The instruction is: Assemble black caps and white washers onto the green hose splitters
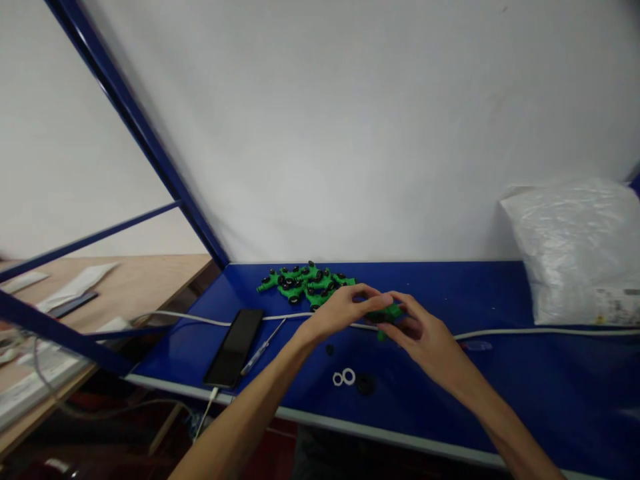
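Over the blue tabletop, my left hand [345, 308] and my right hand [425, 340] meet, both closed on one green plastic hose fitting [391, 312]. Fingers cover much of it, and a dark part shows between the two hands. Behind my left hand lies a pile of similar green fittings [300, 285] with black knobs or rings. Nearer to me on the table are two white rings [349, 377], a black ring [365, 383] and a small black piece [329, 349].
To the left lie a black phone [234, 348] with a charging cable and a screwdriver [263, 348]. A white cable [545, 331] crosses the table behind my hands. At the right stands a clear plastic bag [580, 253]. Blue frame bars [145, 140] rise on the left.
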The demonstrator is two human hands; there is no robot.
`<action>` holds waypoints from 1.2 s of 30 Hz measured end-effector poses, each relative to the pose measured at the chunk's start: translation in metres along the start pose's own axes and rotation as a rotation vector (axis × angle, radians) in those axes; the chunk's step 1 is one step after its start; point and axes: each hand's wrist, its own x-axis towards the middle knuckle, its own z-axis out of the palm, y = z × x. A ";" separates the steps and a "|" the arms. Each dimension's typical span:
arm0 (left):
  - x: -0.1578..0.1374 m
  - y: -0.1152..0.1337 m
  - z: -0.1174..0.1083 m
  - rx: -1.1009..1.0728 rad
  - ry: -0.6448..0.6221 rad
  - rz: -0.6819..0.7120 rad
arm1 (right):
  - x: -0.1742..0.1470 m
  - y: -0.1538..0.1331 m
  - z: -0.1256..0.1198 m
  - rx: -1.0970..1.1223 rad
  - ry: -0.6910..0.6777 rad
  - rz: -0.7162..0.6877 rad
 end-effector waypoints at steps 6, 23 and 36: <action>-0.064 -0.029 -0.023 0.384 0.210 -0.081 | 0.009 0.019 0.015 0.307 -0.032 0.071; -0.088 -0.065 -0.031 0.441 0.231 -0.321 | 0.057 0.014 0.028 0.887 -0.255 0.310; 0.018 -0.013 -0.040 0.005 0.244 0.007 | 0.049 0.010 0.025 0.651 -0.256 0.214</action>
